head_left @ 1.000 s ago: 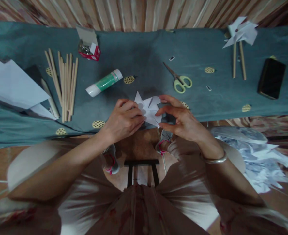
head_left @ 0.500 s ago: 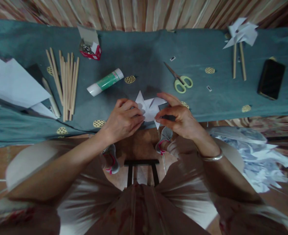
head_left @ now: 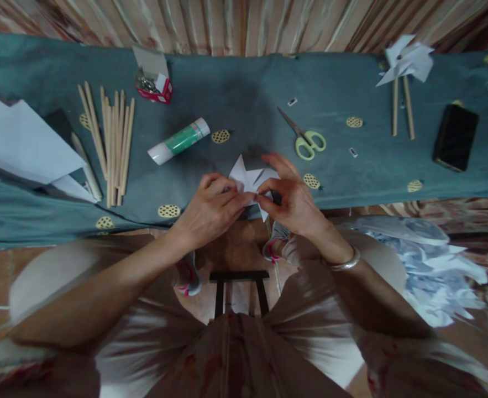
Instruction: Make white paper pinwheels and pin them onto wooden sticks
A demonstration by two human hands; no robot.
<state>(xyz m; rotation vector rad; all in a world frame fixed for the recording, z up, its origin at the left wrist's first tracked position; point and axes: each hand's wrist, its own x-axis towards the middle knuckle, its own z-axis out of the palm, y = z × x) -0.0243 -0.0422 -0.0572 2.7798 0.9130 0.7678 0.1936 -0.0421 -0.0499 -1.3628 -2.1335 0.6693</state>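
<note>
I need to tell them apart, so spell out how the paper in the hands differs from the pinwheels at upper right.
The folded paper is held by the left hand and right hand; the pinwheels lie untouched on the cloth. The folded paper shows no stick; two wooden sticks extend from the pinwheels. Both are white, with pointed corners.

- Folded paper piece [head_left: 248,179], matt white and smooth between its creases.
- Paper pinwheels [head_left: 413,62], likewise matt, on smooth wooden rods [head_left: 395,108].
- Loose sticks [head_left: 109,155] of pale wood, matt and bare-looking.
- Scissors [head_left: 302,134] with metal blades and smooth, pale green plastic handles.
- Tube [head_left: 180,139] in smooth plastic, showing a soft sheen.
- Phone [head_left: 456,138], its dark face smooth and faintly glossy.
- Red box [head_left: 161,95] of thin card, holding shiny metal bits [head_left: 147,83].
- Bangle [head_left: 346,265] of polished, silvery metal.
- Surface [head_left: 235,88] dressed in matt, lightly wrinkled cloth.
- Curtain [head_left: 244,27] of pleated cloth.
</note>
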